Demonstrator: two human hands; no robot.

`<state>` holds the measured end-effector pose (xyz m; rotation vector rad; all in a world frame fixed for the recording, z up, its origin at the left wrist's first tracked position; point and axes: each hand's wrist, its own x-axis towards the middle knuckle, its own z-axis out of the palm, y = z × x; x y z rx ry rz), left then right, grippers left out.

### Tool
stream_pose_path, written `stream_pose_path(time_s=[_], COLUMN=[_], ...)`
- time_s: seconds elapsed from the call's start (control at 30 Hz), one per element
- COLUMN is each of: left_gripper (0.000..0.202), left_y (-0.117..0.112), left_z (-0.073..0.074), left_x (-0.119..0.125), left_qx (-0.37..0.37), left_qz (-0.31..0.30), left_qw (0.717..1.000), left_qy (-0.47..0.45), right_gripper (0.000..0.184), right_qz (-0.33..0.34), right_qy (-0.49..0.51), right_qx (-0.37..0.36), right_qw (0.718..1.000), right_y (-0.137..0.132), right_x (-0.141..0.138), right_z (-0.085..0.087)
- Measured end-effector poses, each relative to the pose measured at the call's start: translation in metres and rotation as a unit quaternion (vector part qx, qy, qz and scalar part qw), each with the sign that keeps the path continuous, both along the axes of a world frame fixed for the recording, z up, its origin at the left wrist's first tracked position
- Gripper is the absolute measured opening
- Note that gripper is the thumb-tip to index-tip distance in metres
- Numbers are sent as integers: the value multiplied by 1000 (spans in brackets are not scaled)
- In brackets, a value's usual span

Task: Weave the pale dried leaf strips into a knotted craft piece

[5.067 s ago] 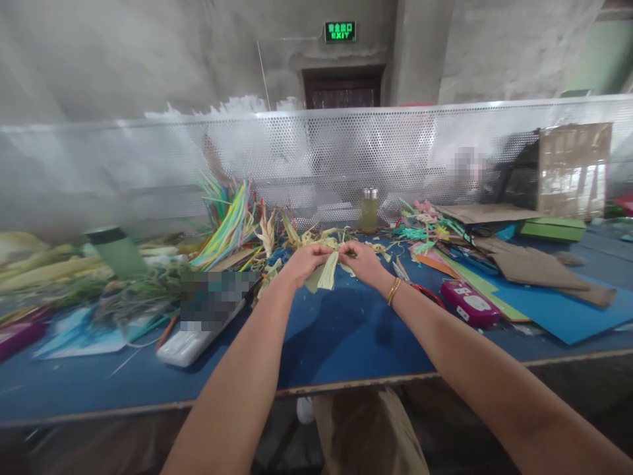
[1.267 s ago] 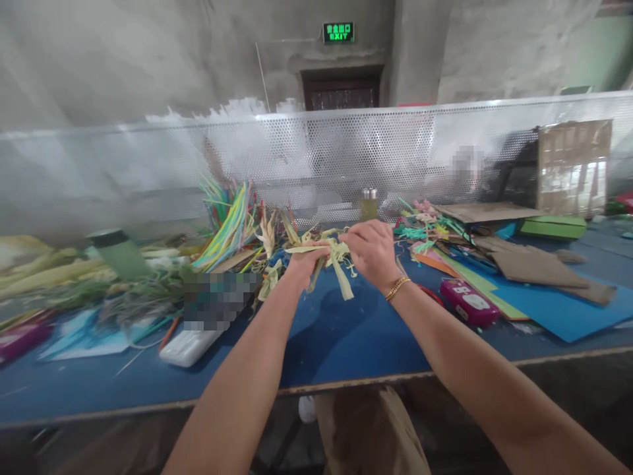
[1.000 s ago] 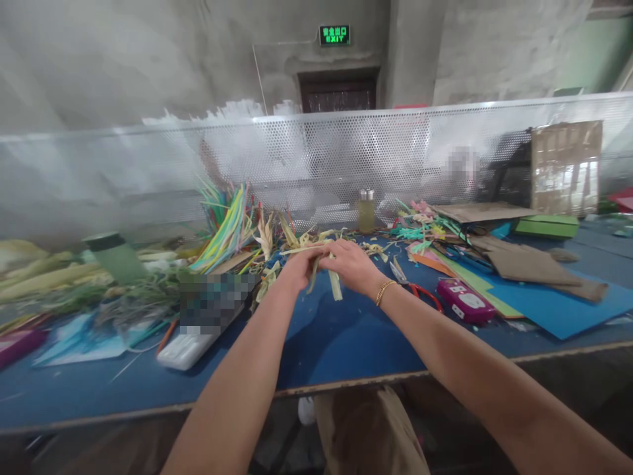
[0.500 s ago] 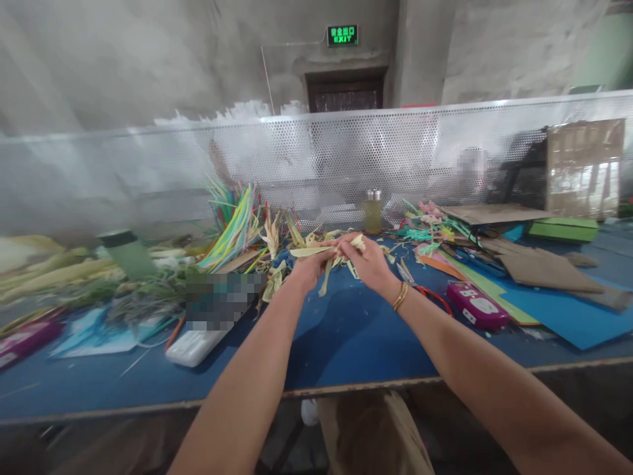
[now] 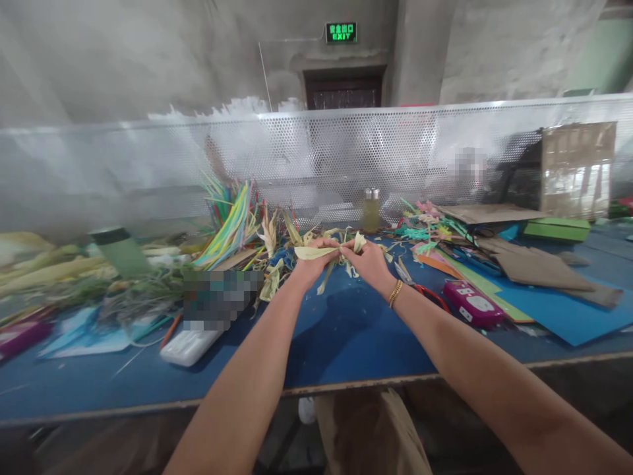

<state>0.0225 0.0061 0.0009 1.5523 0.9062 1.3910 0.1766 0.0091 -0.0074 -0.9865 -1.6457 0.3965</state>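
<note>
Above the blue table (image 5: 346,343), the left hand (image 5: 309,267) and right hand (image 5: 368,262) pinch pale husk strips (image 5: 321,252) shut between meeting fingertips, a fold likely best kept taut and close, loose ends dangling just below the fingers.

exit sign (image 5: 341,31): green lit, over dark doorway on back wall; reads "EXIT", row of Chinese chars above it, too small to read
pink case (image 5: 472,303): on table, white print, illegible
other text: none readable
</note>
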Motion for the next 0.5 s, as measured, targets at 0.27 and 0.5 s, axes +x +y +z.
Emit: stream_pose_path(time_s=[0.27, 0.5], left_gripper=[19, 8], left_y=[-3, -4], left_z=[0, -2], left_x=[3, 3], left_qx=[-62, -86], left_qz=[-37, -52], left_qw=[997, 995], left_qy=[-18, -6], right_gripper=[14, 13], right_qz=[66, 63], right_qy=[98, 103], right_qx=[-60, -78], right_qw=[991, 990], right_y=[-1, -7], right_x=[-5, -10], right_z=[-2, -3])
